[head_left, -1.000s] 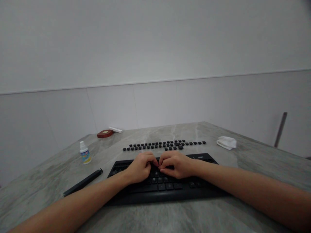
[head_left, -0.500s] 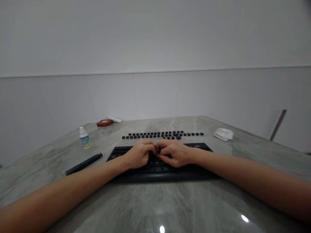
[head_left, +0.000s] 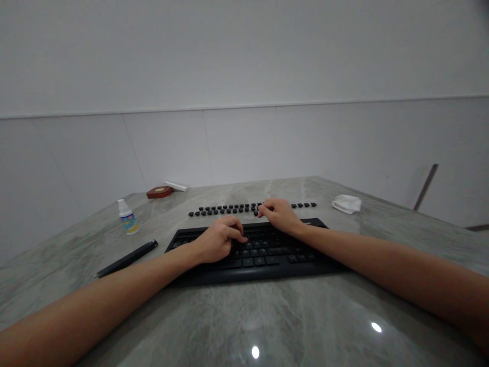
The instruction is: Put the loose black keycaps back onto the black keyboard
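A black keyboard (head_left: 263, 252) lies on the grey marble table (head_left: 267, 316) in front of me. My left hand (head_left: 218, 239) rests on its middle keys with the fingers curled and pressing down. My right hand (head_left: 280, 214) reaches past the keyboard's far edge to the rows of loose black keycaps (head_left: 229, 209) laid out behind it, its fingertips pinched at one of them. What the right fingers hold is too small to make out.
A black pen-like tool (head_left: 128, 258) lies left of the keyboard. A small white bottle (head_left: 126, 218) stands further left. A red-brown case (head_left: 159, 192) and a white strip sit at the back left by the wall. A crumpled white cloth (head_left: 347, 204) lies at the back right.
My right hand has left the keyboard's middle and moved forward to the row of loose keycaps. The left hand stays on the keyboard. The view has tilted slightly.
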`<state>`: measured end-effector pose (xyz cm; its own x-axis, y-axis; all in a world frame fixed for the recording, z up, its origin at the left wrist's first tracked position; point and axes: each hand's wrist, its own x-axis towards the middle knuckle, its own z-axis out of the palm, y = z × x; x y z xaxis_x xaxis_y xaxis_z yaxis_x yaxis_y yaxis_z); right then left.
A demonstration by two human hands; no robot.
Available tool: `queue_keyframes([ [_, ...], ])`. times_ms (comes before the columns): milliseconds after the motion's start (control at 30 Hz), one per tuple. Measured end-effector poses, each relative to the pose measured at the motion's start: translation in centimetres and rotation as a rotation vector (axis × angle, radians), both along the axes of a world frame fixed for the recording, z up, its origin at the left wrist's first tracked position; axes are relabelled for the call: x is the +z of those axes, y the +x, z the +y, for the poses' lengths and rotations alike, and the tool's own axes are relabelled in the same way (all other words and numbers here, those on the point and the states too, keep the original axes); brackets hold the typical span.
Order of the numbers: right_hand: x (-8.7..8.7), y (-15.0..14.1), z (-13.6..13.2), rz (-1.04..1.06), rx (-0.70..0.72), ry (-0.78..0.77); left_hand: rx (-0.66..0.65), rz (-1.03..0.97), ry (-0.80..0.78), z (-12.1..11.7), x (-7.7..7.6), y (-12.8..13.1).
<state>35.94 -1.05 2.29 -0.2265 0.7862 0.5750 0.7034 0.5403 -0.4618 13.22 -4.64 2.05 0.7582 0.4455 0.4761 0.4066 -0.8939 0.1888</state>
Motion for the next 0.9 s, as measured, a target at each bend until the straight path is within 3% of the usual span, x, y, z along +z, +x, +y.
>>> queue_keyframes([
  [333,0.5,0.8,0.9,0.09,-0.183,-0.07,0.016,0.032,0.019,-0.5,0.2,0.0],
  [567,0.3,0.5,0.8,0.034,-0.154,-0.069,0.017,-0.09,0.039,-0.4,0.1,0.0],
  [900,0.0,0.7,1.1,-0.053,-0.159,-0.045,0.037,-0.01,-0.02,-0.5,0.3,0.1],
])
